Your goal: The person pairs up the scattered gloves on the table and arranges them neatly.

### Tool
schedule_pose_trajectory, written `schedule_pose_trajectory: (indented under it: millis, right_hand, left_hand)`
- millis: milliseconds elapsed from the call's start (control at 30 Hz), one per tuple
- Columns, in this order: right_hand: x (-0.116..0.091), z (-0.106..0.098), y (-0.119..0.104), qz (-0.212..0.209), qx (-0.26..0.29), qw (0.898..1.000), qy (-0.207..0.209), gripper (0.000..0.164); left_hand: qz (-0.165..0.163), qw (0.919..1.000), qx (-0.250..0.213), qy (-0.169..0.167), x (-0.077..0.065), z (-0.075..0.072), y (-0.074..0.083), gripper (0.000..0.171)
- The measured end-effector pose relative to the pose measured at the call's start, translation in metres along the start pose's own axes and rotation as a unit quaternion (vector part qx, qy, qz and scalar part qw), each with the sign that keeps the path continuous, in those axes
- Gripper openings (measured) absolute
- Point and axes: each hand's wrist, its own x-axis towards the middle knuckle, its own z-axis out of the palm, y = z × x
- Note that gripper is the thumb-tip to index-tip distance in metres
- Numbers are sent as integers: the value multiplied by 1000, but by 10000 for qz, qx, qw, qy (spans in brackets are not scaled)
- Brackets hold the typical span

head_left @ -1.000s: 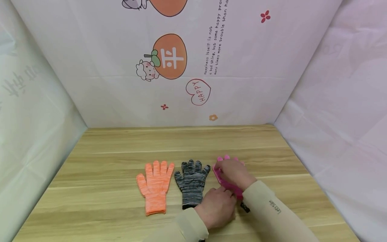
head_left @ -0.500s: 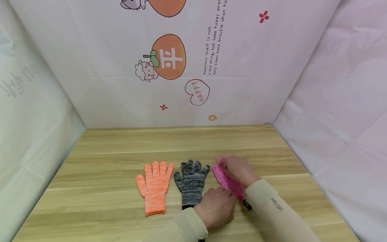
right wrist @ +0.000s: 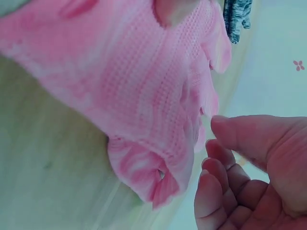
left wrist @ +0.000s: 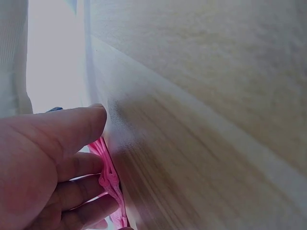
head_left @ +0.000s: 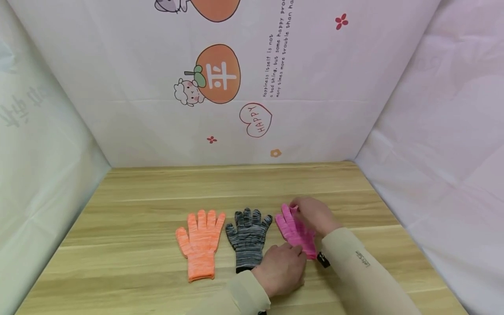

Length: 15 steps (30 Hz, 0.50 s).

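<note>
A pink knit glove [head_left: 293,234] lies at the right of a row of gloves, two of its fingers spread out. My left hand [head_left: 281,269] presses its cuff end with the fingertips; in the left wrist view the fingers touch the pink glove's edge [left wrist: 109,179]. Over its upper right part is my right hand [head_left: 315,214], hiding the other glove fingers. In the right wrist view, the right hand's [right wrist: 254,167] thumb and bent fingers are slightly apart beside the pink glove [right wrist: 139,86], whose lower flap is bunched and folded.
A grey-black knit glove [head_left: 248,238] lies flat just left of the pink one. Farther left is a flat orange glove [head_left: 201,245]. White printed sheets [head_left: 157,131] enclose the wooden table [head_left: 126,218] at the back and both sides.
My right hand has moved right across the pink glove's fingers, uncovering more of the palm and the left fingers. My left hand has stayed at the cuff.
</note>
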Motion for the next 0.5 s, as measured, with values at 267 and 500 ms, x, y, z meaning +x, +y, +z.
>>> schedule_pose_trajectory:
  millis: [267, 500]
  right_hand:
    - [13, 7, -3, -71, -316, 9994, -136, 29]
    - [14, 1, 8, 77, -352, 9993, 31, 30]
  left_hand:
    - [69, 9996, -112, -258, 1, -2, 0, 36]
    - [-30, 9992, -183, -341, 1, -3, 0, 37]
